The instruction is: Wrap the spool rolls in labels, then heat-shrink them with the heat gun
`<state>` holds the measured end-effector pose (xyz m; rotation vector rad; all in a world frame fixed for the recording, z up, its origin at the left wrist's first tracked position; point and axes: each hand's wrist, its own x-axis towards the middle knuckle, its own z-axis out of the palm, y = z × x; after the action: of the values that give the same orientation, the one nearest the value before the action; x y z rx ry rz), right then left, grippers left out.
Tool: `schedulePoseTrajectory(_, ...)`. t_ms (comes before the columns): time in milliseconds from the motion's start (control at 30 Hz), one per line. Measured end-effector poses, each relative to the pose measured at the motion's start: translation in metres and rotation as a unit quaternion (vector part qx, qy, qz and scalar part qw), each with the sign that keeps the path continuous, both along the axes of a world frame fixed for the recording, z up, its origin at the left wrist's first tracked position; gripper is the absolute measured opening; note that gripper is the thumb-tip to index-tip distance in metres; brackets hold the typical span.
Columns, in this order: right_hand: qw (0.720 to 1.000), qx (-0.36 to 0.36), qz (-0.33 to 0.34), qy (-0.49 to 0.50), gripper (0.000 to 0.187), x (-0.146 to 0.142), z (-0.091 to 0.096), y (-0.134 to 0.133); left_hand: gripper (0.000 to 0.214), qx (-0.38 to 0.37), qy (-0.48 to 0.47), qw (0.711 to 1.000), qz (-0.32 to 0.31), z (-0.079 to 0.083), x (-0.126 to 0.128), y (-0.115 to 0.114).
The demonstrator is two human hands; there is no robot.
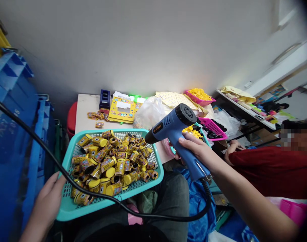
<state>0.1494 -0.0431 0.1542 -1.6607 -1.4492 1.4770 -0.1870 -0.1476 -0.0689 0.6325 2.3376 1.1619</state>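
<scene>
My right hand point(193, 148) is wrapped round the handle of a blue heat gun point(171, 126). Its black nozzle points left and down, over the right rim of a turquoise plastic basket point(86, 211). Many small yellow-capped jars point(120, 166) with printed wrappers lie heaped in the basket, some upright and some on their sides. At the basket's left rim, my left hand point(50, 193) grips the edge, with its fingertips partly hidden behind the rim. The heat gun's black cord point(93, 193) loops across the front of the basket and up to the left.
Blue crates point(9, 127) stand close on the left. On the table point(86, 107) are a yellow printed card point(122, 112), a plastic bag point(148, 112) and a pink basket point(214, 127). A person in a red shirt point(271, 171) sits at the right.
</scene>
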Motion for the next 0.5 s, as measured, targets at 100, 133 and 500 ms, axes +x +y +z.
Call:
schedulePoseTrajectory(100, 1.000, 0.006, 0.003, 0.006, 0.025, 0.003, -0.002, 0.002, 0.068, -0.050, -0.103, 0.993, 0.017, 0.012, 0.005, 0.002)
schedulePoseTrajectory(133, 1.000, 0.010, 0.005, 0.006, 0.024, 0.004, -0.003, 0.002, 0.071, -0.056, -0.116, 0.991, 0.024, 0.016, 0.006, 0.002)
schedulePoseTrajectory(500, 1.000, 0.006, -0.014, 0.015, 0.030, 0.007, -0.002, -0.003, 0.053, -0.035, -0.123, 0.991, 0.031, 0.020, 0.008, 0.000)
